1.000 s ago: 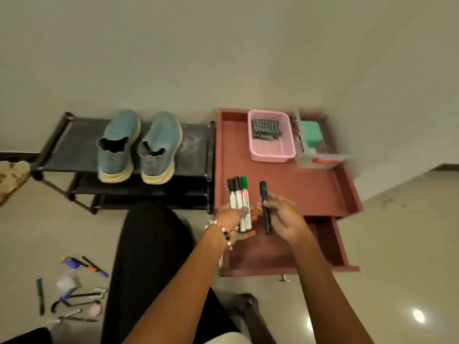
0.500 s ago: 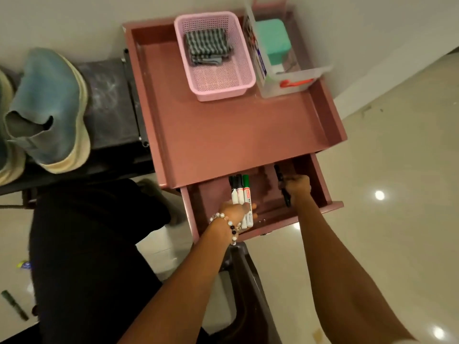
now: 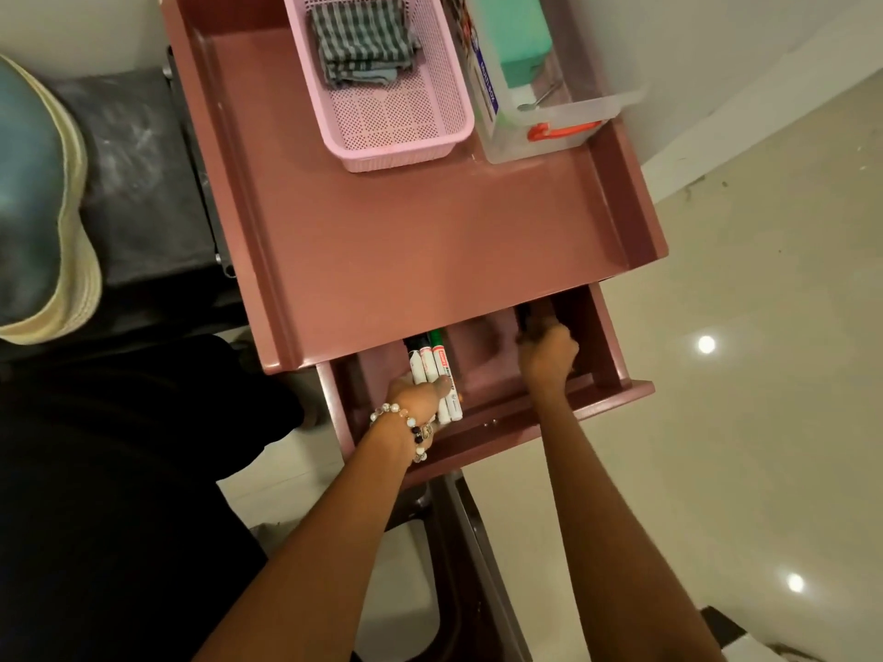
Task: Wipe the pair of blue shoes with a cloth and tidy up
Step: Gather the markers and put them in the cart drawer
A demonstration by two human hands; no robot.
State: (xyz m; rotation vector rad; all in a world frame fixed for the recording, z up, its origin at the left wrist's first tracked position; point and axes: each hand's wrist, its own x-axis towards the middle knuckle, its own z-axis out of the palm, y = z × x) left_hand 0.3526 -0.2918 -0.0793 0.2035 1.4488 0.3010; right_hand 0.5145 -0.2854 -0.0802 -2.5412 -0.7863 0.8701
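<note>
Three whiteboard markers [image 3: 432, 375] are bunched in the left hand [image 3: 414, 399], fingers curled round them, inside the open drawer [image 3: 482, 422] of the pink worktop [image 3: 430, 241]. The right hand [image 3: 547, 358] is deeper in the drawer, curled round a black marker [image 3: 523, 317]. One blue shoe [image 3: 33, 198] sits on the black rack [image 3: 143, 183] at left. A striped folded cloth [image 3: 363, 40] lies in the pink basket [image 3: 396, 145], beside a clear utility box [image 3: 540, 136].

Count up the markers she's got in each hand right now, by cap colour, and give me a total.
Black cap, left hand: 2 markers
Green cap, left hand: 1 marker
Black marker, right hand: 1
Total: 4, all held over the open drawer.
</note>
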